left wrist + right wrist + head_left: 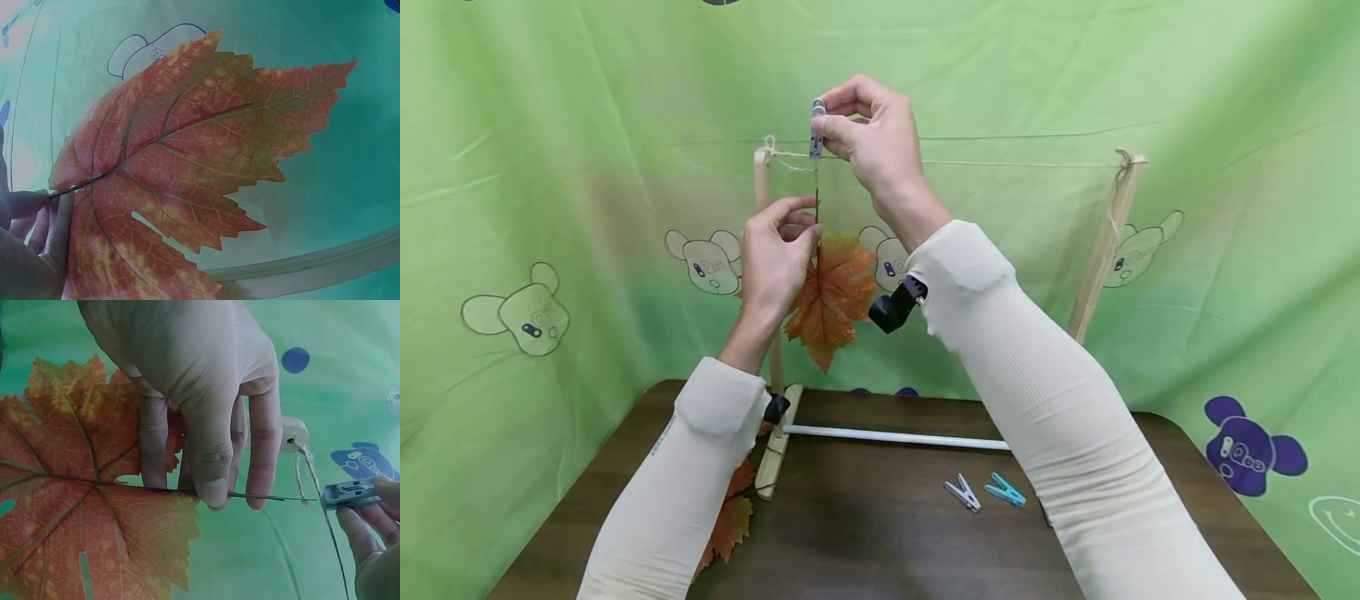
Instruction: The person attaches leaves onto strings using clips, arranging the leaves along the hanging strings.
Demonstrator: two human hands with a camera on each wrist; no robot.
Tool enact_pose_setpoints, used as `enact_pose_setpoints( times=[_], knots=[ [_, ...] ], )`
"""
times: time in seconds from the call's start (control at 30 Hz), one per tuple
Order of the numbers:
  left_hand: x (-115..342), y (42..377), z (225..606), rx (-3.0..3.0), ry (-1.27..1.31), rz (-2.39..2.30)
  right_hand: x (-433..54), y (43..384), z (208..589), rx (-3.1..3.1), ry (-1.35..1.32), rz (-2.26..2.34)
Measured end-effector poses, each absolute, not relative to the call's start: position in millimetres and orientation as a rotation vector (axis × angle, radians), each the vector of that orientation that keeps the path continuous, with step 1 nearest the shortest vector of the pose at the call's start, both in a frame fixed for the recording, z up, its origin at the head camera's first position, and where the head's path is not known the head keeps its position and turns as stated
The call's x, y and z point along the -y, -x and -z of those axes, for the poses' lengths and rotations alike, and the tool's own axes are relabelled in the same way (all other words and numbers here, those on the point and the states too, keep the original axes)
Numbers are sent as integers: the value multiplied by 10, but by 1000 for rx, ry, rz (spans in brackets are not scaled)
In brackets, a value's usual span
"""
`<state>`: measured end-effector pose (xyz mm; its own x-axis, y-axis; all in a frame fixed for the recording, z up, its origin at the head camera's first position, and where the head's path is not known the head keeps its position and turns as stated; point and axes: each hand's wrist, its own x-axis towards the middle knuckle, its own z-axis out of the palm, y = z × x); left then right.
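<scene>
My left hand [778, 254] pinches the thin dark stem [237, 495] of an orange maple leaf [833, 287] between thumb and fingers. The leaf hangs below that hand and fills much of the left wrist view [187, 150]. Above it, my right hand [883, 137] holds a grey clothespin [817, 129] upright at the string [1015, 163], near the string's left end. In the right wrist view the lower end of the clothespin [350, 492] overlaps the string, and the wiry tip of the stem reaches close to it.
The string runs between two wooden posts [1105, 246], joined low down by a white rod [895, 436]. A grey clothespin [962, 492] and a blue clothespin [1004, 490] lie on the brown table [865, 525]. More orange leaves [730, 525] lie partly behind my left sleeve.
</scene>
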<state>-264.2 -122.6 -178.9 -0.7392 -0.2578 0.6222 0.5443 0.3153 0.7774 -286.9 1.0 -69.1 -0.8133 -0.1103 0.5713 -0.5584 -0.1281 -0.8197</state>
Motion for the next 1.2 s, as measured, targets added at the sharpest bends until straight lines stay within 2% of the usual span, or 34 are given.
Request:
enact_pose_setpoints(
  times=[1.2],
  knots=[
    [1159, 2643, 1757, 1861, 237, 1521, -62, 2820, 656, 1989, -751, -2020]
  ],
)
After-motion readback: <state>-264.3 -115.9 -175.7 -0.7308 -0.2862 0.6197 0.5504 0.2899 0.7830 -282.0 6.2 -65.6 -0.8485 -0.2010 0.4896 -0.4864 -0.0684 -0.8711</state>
